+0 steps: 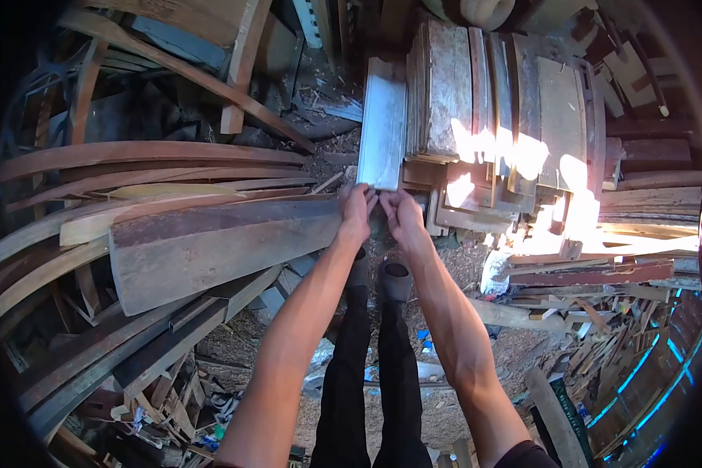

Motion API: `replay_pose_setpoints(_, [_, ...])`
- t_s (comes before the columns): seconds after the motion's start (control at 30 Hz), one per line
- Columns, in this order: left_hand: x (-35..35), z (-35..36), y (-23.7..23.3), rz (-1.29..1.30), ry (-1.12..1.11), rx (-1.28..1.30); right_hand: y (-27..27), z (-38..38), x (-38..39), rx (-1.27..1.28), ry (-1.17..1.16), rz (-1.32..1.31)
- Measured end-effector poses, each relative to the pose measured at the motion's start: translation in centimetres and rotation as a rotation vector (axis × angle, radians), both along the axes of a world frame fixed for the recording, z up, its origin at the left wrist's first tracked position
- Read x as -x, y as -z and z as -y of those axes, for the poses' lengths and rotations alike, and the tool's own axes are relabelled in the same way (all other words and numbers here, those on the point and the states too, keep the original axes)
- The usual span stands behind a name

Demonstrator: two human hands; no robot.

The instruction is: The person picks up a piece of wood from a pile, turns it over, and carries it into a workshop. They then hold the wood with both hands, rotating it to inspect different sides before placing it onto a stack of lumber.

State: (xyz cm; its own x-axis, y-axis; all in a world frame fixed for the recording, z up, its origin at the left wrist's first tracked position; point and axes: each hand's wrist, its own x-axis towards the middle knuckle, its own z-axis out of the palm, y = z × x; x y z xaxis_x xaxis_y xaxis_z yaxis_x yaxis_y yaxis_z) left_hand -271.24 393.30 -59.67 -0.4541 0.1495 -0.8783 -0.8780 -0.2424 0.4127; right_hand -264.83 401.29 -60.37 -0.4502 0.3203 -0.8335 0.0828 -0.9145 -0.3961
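A pale, whitish board stretches away from me at the upper centre, beside a stack of upright planks. Both of my hands are at its near end. My left hand has its fingers closed on the near left corner. At the near right corner, my right hand grips the same board, fingers bent and pressed together. The fingertips are partly hidden under the board's edge.
Stacked planks stand right of the board. Long curved timbers and a wide grey-brown plank lie at the left. Wood scraps cover the ground at the right. My feet are just below my hands.
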Motion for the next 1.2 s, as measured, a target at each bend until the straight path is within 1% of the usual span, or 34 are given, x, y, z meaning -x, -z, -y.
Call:
replay_pose_setpoints(0.03, [0.4, -0.1, 0.7, -0.047, 0.065, -0.054, 0.1, -0.3, 0.5, -0.028, 0.051, 0.017])
replay_pose_setpoints(0.1, [1.6, -0.7, 0.0, -0.009, 0.117, -0.030, -0.2, -0.9, 1.3, -0.032, 0.064, 0.002])
replay_pose_setpoints(0.13, [2.3, -1.1, -0.7, 0.017, 0.161, -0.010, -0.3, -1.1, 1.7, -0.070, 0.050, -0.034])
replay_pose_setpoints(0.2, [2.8, -1.5, -0.2, 0.002, 0.210, -0.021, -0.1, -1.5, 2.5, -0.107, 0.020, -0.106])
replay_pose_setpoints(0.23, [3.1, -1.7, 0.1, -0.014, 0.257, -0.033, 0.0, -1.8, 2.8, -0.105, 0.022, -0.106])
replay_pose_setpoints(0.3, [3.6, -2.3, -0.2, -0.005, 0.281, -0.063, 0.0, -2.2, 3.4, -0.148, 0.029, -0.075])
replay_pose_setpoints(0.37, [3.7, -2.4, -0.2, 0.008, 0.304, -0.094, 0.3, -2.4, 3.7, -0.132, 0.024, -0.065])
replay_pose_setpoints(0.43, [3.7, -2.5, 0.2, -0.007, 0.374, -0.120, 0.6, -2.8, 3.6, -0.111, 0.008, -0.050])
replay_pose_setpoints(0.47, [3.7, -2.5, -0.2, -0.008, 0.375, -0.122, 0.0, -2.9, 3.7, -0.113, 0.009, -0.050])
replay_pose_setpoints(0.53, [3.4, -2.2, -1.5, -0.073, 0.520, 0.058, -1.5, -2.9, 3.7, -0.025, 0.002, -0.043])
replay_pose_setpoints(0.57, [2.9, -1.8, -1.0, -0.080, 0.519, 0.053, -2.4, -3.0, 3.4, -0.032, 0.000, -0.049])
replay_pose_setpoints(0.6, [2.0, -0.9, 0.4, -0.092, 0.543, 0.071, -3.6, -2.9, 2.9, -0.052, -0.065, -0.007])
replay_pose_setpoints(0.63, [1.6, -0.4, 0.4, -0.112, 0.571, 0.090, -5.2, -2.8, 2.5, -0.076, -0.125, 0.028])
replay_pose_setpoints(0.7, [-0.4, 1.1, -4.2, -0.099, 0.595, 0.150, -4.3, -1.9, -0.7, -0.066, -0.171, -0.041])
replay_pose_setpoints(0.73, [-2.3, 3.0, -3.4, -0.245, 0.822, 0.349, -7.1, -1.6, -2.2, -0.038, -0.240, -0.178])
replay_pose_setpoints(0.77, [-4.7, 4.9, -3.2, -0.281, 0.750, 0.269, -5.8, -0.5, -5.3, -0.129, -0.320, -0.069])
replay_pose_setpoints(0.8, [-6.5, 7.1, -3.1, -0.250, 0.947, 0.286, -10.9, 0.0, -6.4, -0.071, -0.281, 0.056])
replay_pose_setpoints(0.83, [-9.4, 9.5, -3.3, -0.302, 0.994, 0.381, -3.5, 1.4, -13.4, -0.440, -0.624, 0.040])
replay_pose_setpoints(0.87, [-11.3, 12.2, -3.9, -0.309, 1.069, 0.272, -10.9, 1.1, -15.0, -1.153, -0.942, 0.128])
replay_pose_setpoints(0.9, [-12.0, 12.7, -9.5, -0.248, 1.007, 0.218, -10.5, 1.8, -19.9, -1.005, -1.198, 0.320])
replay_pose_setpoints(0.93, [-11.5, 13.8, -14.0, -0.223, 1.344, 0.282, -10.5, 2.4, -24.7, -1.076, -1.274, 0.240])
replay_pose_setpoints(0.97, [-13.2, 16.4, -16.0, -0.184, 1.230, 0.279, -12.1, 2.5, -28.5, -1.002, -1.442, 0.349])
replay_pose_setpoints(1.0, [-14.0, 18.0, -19.2, -0.372, 1.287, 0.420, -14.5, 2.0, -31.2, -0.963, -1.519, 0.305])
replay_pose_setpoints(1.03, [-14.7, 19.7, -21.9, -0.254, 1.259, 0.491, -20.9, 0.6, -31.3, -0.785, -1.656, 0.435])
replay_pose_setpoints(1.07, [-15.3, 21.8, -23.6, -0.273, 1.275, 0.538, -22.3, -0.2, -33.8, -0.799, -1.951, 0.334])
replay_pose_setpoints(1.1, [-15.8, 23.5, -25.4, -0.284, 1.272, 0.596, -26.1, -1.1, -35.4, -0.678, -1.696, 0.413])
replay_pose_setpoints(1.13, [-15.5, 24.3, -27.6, -0.314, 1.193, 0.621, -27.7, -2.2, -37.0, -0.665, -1.718, 0.486])
replay_pose_setpoints(1.17, [-16.2, 25.3, -30.1, -0.243, 1.011, 0.617, -31.8, -3.0, -37.4, -0.315, -1.207, 0.579])
replay_pose_setpoints(1.2, [-17.4, 25.5, -32.6, -0.173, 0.826, 0.594, -27.0, -5.7, -41.5, -0.651, -1.659, 0.502])
